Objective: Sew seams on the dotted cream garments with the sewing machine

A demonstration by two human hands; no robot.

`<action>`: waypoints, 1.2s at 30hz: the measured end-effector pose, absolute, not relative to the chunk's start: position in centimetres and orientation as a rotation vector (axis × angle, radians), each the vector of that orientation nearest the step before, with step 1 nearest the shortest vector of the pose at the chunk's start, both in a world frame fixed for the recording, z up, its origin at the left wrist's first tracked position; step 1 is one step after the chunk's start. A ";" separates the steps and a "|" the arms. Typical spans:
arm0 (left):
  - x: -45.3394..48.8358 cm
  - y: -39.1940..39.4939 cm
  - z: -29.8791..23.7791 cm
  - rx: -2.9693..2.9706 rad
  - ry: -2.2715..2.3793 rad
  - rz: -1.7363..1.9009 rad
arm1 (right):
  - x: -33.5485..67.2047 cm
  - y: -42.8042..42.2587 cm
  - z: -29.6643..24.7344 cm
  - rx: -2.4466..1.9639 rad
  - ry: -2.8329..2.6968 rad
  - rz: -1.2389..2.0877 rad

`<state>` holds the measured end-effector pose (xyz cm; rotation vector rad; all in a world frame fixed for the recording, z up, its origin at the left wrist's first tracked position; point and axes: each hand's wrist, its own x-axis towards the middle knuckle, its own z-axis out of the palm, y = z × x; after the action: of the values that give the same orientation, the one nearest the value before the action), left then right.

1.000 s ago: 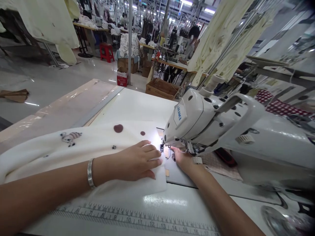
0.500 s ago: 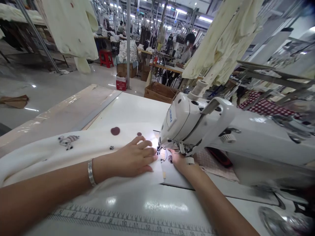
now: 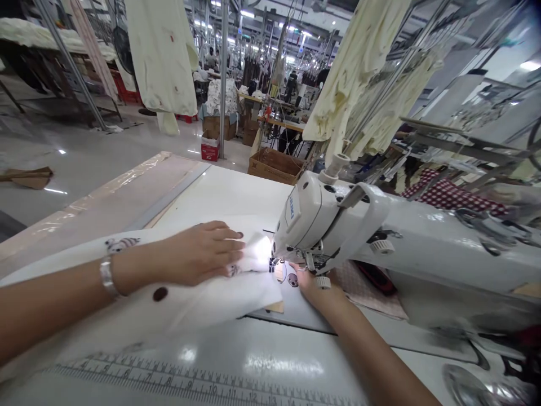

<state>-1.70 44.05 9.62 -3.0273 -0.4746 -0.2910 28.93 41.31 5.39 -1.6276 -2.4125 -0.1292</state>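
White fabric point(image 3: 198, 304) printed with brown dots and small animal figures lies across the table to the left of the needle. My left hand point(image 3: 200, 251) rests on it palm down, fingers stretched toward the needle, a band on the wrist. A white sewing machine point(image 3: 310, 217) stands to the right, its lamp lighting the cloth by the presser foot point(image 3: 271, 265). Just right of the foot is my right hand point(image 3: 310, 285), low beside the machine bed. The machine head partly covers it, so its grip cannot be made out.
A printed ruler point(image 3: 190, 389) runs along the table's front edge. Folded pink cloth point(image 3: 376, 290) lies under the machine arm. Pale garments point(image 3: 160, 56) hang at the back left, more at the upper right. Beyond the table stands a cardboard box point(image 3: 274, 163).
My left hand has drawn back leftward from the needle, its fingers straighter. The fabric beneath has shifted and creased, its near edge now angled. My right hand stays about where it was.
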 end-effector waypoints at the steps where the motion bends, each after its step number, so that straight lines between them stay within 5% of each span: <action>1: -3.1 43.0 9.1 -3.021 -0.540 -0.272 | 29.0 40.5 6.2 -1.638 -2.415 -0.149; 6: -4.2 31.5 5.5 -2.752 -1.603 -0.421 | 26.3 32.7 8.0 -1.146 -2.503 -0.241; 9: -0.9 27.9 6.9 -3.055 -1.323 -0.531 | 22.4 27.8 5.5 -0.837 -2.452 -0.201; 13: 2.7 32.4 9.6 -3.123 -1.138 -0.874 | 20.0 25.1 3.2 -0.865 -2.224 -0.198; 19: 3.1 37.0 6.3 -3.208 -1.063 -0.397 | 25.5 25.3 7.8 -0.745 -2.652 -0.155; 23: 3.1 35.6 6.0 -3.174 -1.114 -0.365 | 28.6 26.3 10.2 -0.969 -2.518 0.274; 29: 4.8 37.1 7.7 -3.138 -1.059 -0.491 | 26.8 32.8 8.8 -1.767 -2.168 0.151; 36: 4.6 36.9 6.4 -3.116 -0.977 -0.646 | 26.9 35.6 7.7 -1.548 -2.295 -0.016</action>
<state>4.59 36.93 6.45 -3.1160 -0.9766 -0.6456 26.87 35.61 7.67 -1.5483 -2.2951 -0.0161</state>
